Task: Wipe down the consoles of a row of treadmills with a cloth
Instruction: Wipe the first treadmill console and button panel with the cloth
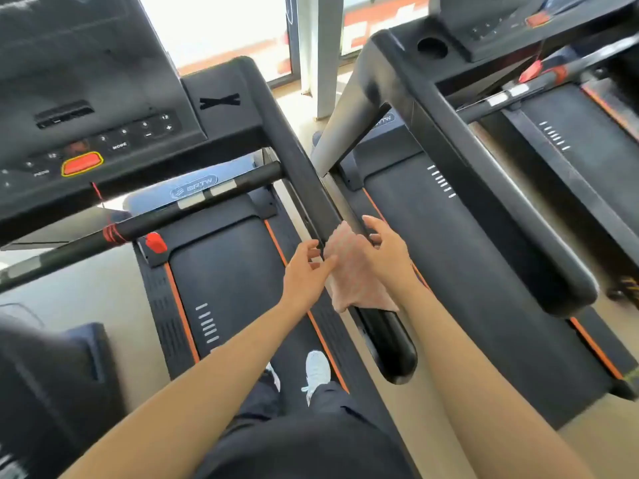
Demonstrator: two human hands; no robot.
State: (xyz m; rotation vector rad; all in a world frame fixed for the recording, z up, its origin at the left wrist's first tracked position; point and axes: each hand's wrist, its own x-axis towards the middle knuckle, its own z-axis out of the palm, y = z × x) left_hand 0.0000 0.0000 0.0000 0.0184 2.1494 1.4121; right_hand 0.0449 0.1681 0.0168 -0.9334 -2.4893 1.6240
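Observation:
A pale pink cloth (349, 271) is draped over the black right handrail (297, 150) of the treadmill I stand on. My right hand (387, 250) presses on the cloth from the right side, fingers curled over the rail. From the left, my left hand (306, 267) touches the cloth's edge with its fingertips. The treadmill's console (103, 133), with buttons and a red stop key (82, 163), is at the upper left. A second treadmill's console (491, 32) is at the upper right.
A front crossbar (193, 205) with a red safety clip (155, 243) runs below the console. The neighbouring treadmill's handrail (484, 188) and belt (466, 257) lie right. My white shoes (316, 371) stand on the belt. A narrow floor gap separates the machines.

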